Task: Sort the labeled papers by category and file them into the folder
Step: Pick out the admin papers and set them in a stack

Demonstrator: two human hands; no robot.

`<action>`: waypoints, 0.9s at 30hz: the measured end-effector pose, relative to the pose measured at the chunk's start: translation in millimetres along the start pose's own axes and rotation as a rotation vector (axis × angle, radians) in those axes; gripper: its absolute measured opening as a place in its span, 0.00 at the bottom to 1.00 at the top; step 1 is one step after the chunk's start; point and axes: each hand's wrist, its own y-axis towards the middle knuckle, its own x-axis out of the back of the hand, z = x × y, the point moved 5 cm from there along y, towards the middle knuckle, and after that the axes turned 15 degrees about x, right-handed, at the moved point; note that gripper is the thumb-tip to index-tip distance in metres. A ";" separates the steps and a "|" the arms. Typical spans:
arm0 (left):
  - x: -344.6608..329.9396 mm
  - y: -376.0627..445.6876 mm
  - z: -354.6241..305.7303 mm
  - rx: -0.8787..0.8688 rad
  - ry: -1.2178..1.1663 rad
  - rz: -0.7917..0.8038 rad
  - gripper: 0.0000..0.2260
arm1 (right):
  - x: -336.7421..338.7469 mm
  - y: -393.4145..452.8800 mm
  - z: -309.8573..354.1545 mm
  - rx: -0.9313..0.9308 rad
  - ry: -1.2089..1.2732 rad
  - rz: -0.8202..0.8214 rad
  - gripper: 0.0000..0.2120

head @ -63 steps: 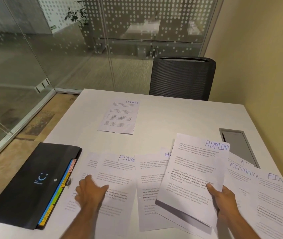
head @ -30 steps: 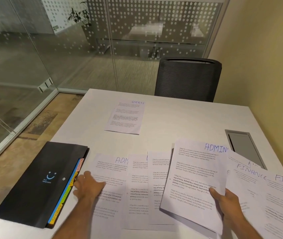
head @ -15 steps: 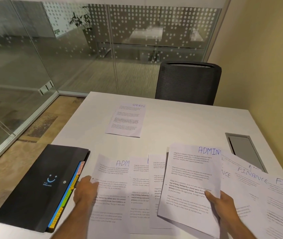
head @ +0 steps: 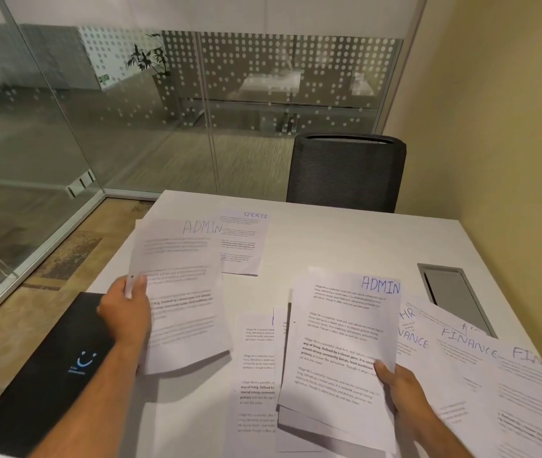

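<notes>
The loose ADMIN sheet [head: 180, 292] hangs lifted over the table's [head: 345, 239] left edge, long axis pointing away, pinched by the left hand [head: 127, 312]. The ADMIN stack [head: 342, 352] sits to its right, gripped at its near-right edge by the right hand [head: 398, 385], so probably the sheet just swings right onto it.

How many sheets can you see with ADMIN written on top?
2: one blurred white ADMIN sheet raised in the left hand, one atop the white paper stack held by the right hand. Overlapped sheets may hide more.
</notes>
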 end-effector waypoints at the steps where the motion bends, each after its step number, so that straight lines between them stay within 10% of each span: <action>1: -1.7 -3.8 -6.1 0.035 -0.084 0.037 0.08 | -0.9 -0.2 1.0 -0.001 0.002 0.010 0.09; 15: -120.6 -166.0 31.4 0.393 -0.289 0.930 0.08 | -36.2 -23.4 26.3 -0.015 0.228 0.247 0.12; 21: -117.4 -191.9 22.5 0.225 -0.303 0.831 0.03 | -43.5 -35.4 44.5 0.020 0.495 0.196 0.29; 27: -107.7 -201.8 9.8 -0.078 -0.272 0.713 0.14 | -32.7 -30.1 53.0 0.367 0.205 0.087 0.11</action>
